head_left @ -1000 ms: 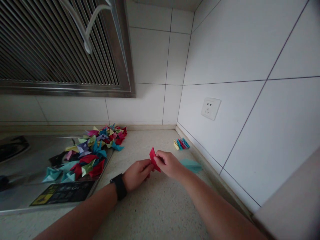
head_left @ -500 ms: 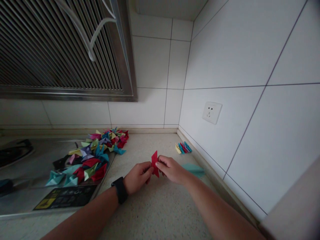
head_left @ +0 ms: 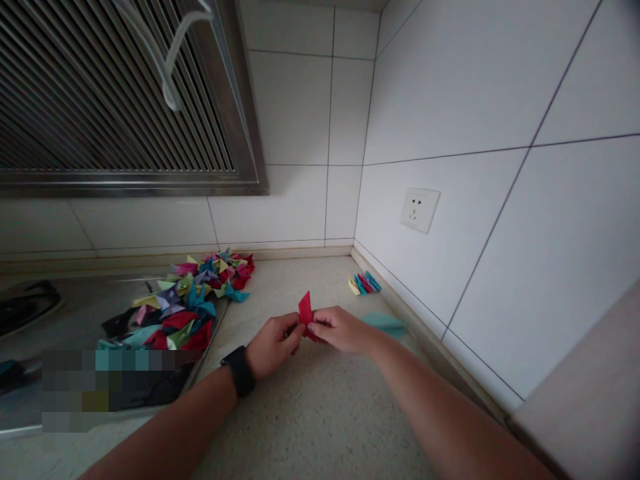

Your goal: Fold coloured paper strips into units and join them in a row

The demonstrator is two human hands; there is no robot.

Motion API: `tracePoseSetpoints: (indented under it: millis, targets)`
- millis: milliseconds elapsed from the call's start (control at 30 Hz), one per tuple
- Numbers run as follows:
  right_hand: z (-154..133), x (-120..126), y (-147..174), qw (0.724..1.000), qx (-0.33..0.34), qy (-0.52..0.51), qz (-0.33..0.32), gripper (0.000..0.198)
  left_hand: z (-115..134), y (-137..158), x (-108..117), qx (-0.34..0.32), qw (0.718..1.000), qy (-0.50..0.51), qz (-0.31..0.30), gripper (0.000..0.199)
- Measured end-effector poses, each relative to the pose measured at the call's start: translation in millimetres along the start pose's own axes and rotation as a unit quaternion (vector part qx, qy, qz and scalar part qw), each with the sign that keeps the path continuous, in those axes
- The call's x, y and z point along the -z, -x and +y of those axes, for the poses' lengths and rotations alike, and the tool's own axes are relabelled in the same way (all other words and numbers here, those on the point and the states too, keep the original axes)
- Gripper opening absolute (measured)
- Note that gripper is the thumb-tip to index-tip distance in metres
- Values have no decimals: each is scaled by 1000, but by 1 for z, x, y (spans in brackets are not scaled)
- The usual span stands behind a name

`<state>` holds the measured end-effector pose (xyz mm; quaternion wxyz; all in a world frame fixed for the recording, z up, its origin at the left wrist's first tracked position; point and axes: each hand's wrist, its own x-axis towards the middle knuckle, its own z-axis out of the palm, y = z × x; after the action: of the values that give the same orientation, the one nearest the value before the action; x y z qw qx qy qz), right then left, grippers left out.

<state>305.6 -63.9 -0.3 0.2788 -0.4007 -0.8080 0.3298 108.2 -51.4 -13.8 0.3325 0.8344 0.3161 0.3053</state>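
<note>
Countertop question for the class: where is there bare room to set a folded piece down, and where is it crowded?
Bare counter lies between the two forearms, and between the paper pile and the small stack by the wall. It is crowded on the stove, under that pile, and where the left hand and right hand pinch the red paper. A teal sheet takes the wall edge.

home kitchen | gas hob [head_left: 30, 303] | tiled wall [head_left: 300, 113] | speckled counter [head_left: 310, 413] | wall socket [head_left: 420, 209]

red paper [head_left: 305, 311]: lower part hidden behind my fingertips
pixelated patch [head_left: 110, 383], lower left: contents unreadable
stove burner [head_left: 23, 303]: cut off at left edge
</note>
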Motion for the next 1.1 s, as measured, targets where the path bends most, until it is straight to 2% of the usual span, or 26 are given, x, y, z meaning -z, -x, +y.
tracePoseSetpoints:
  millis: [233,667,833,1033,1100]
  targets:
    - [-6,5,4,1000,12,4,-16,28,8,4,5,-38,998,-40,-14,30]
    - [-11,5,4,996,23,-86,-23,22,13,6,9,-59,997,2,-52,37]
    - [-12,6,4,996,6,-79,-29,24,9,6,7,-52,997,3,-65,38]
    - [-9,4,4,996,-15,-82,-31,25,9,3,8,-98,994,-46,-2,32]
    - [-8,4,4,997,-17,-74,-31,24,10,2,7,-99,994,-50,3,30]
